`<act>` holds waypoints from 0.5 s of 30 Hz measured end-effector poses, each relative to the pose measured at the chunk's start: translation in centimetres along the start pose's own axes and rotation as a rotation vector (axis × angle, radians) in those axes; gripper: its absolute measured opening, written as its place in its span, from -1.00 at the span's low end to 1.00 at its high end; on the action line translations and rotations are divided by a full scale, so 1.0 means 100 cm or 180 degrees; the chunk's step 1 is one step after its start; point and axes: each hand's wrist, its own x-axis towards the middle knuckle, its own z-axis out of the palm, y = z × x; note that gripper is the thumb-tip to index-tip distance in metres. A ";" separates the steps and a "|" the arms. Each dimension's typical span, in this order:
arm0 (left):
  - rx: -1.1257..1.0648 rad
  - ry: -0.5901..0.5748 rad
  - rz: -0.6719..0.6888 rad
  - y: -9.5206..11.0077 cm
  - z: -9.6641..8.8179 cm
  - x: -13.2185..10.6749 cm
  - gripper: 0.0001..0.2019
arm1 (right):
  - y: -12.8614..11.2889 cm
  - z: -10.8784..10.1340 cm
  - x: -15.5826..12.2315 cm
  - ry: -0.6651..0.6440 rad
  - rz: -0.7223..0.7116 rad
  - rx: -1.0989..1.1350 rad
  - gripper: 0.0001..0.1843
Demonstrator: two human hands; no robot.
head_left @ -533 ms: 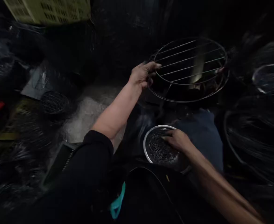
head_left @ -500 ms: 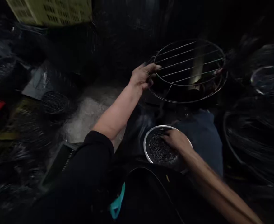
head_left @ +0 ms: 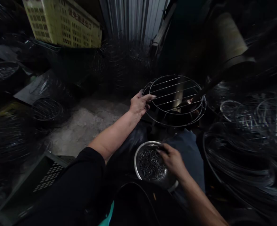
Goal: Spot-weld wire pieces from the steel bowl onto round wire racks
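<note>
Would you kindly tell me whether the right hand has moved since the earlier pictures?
Yes, slightly: judged against the metal bowl, the right hand has shifted rightward in the picture, away from the bowl's left rim.

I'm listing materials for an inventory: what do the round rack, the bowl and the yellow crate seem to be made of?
Round rack: probably bare steel wire, since its thin grey bars glint dully. Bowl: likely smooth, polished stainless steel; its rim shines silvery, though aluminium is possible. Yellow crate: seemingly matte moulded plastic, judging by its slotted walls.
</note>
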 end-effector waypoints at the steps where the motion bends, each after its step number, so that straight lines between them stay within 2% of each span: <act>1: 0.0004 -0.0017 0.0017 -0.001 0.002 -0.001 -0.14 | -0.002 -0.013 0.004 0.0316 0.0029 0.0501 -0.76; 3: 0.0026 -0.0035 0.0053 -0.002 0.007 -0.003 -0.10 | -0.011 -0.042 0.016 0.0927 0.0169 0.1457 -0.72; 5: 0.0024 0.0042 0.0082 -0.004 0.011 -0.002 -0.07 | -0.023 -0.066 0.029 0.1389 0.0243 0.2100 -0.66; 8: -0.0025 0.0162 0.0095 -0.005 0.016 0.000 -0.05 | -0.035 -0.082 0.049 0.2087 0.0070 0.2693 -0.67; 10: -0.0037 0.0140 0.0121 -0.005 0.019 0.001 -0.08 | -0.035 -0.079 0.061 0.2329 0.0036 0.2585 -0.72; 15: 0.0041 0.0057 0.0287 -0.003 0.023 -0.001 -0.14 | -0.020 -0.062 0.079 0.2253 0.0244 0.1531 -0.77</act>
